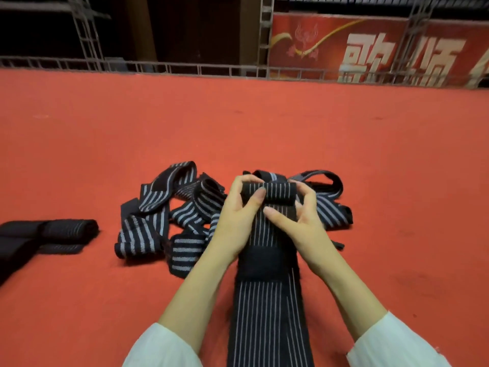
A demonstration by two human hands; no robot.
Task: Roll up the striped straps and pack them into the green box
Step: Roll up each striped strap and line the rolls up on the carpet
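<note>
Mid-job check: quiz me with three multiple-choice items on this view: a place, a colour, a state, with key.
1. Where do the rolled-up dark fabric straps lie?
A. far left in view
B. far right in view
C. inside a box

2. What colour is the flat carpet under them?
A. green
B. red
C. grey

3. The long black fabric strap with thin white stripes in the left hand and right hand is:
A. fully rolled
B. flat, unrolled
C. rolled at its far end only

1 A: they lie left of the loose pile of striped straps.
2 B: red shows all round.
3 C: both hands pinch a short roll; the rest lies flat.
</note>
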